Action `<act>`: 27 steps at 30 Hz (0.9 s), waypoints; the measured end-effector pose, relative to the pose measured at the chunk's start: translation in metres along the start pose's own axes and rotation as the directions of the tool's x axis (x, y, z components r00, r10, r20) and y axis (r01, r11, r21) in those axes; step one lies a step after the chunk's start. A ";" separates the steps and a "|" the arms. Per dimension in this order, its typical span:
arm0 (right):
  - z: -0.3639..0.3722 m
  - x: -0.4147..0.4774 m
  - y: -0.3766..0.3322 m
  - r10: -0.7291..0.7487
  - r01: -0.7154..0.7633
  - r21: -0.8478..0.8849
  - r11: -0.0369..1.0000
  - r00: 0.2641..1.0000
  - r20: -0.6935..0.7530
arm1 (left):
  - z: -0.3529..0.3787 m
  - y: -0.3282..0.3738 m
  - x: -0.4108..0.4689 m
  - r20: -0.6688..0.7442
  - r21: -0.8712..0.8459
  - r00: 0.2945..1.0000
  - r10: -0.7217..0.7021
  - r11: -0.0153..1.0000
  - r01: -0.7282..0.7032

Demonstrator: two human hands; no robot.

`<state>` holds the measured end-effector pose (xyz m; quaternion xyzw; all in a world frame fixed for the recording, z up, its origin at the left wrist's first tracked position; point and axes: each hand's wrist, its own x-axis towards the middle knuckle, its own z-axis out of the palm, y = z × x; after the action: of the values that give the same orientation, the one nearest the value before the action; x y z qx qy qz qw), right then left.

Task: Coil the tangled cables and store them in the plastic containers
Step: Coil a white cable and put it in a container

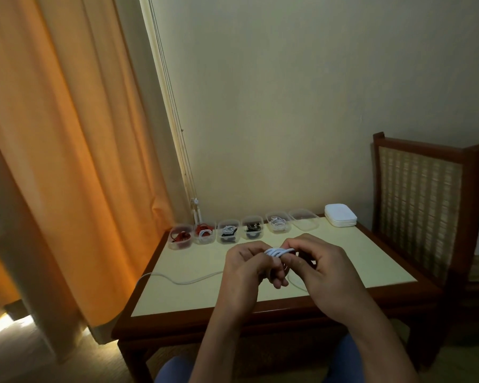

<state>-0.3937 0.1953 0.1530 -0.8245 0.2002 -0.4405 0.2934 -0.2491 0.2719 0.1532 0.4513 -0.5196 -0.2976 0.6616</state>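
Observation:
Above the middle of the table, both hands meet around a small coil of white cable (277, 251). My left hand (245, 268) grips the coil from the left with curled fingers. My right hand (314, 265) pinches it from the right. The loose tail of the white cable (183, 281) trails left across the table top and drops over the left edge. Along the table's far edge stands a row of several clear plastic containers (205, 234); most hold coiled red, black or white cables, and the rightmost container (304, 221) looks empty.
A stack of white lids (340, 219) lies at the far right corner of the wooden table (385, 275). A wood and cane chair (421, 205) stands to the right. An orange curtain (67, 161) hangs at the left, blind cords by the wall.

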 end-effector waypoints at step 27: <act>-0.003 0.002 -0.004 0.011 -0.011 -0.010 1.000 1.000 0.006 | 0.008 0.005 -0.018 0.009 0.233 0.998 0.063 0.970 -0.064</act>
<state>-0.3949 0.1959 0.1578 -0.8262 0.2060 -0.4354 0.2923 -0.2619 0.2874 0.1510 0.5088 -0.5655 -0.2136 0.6130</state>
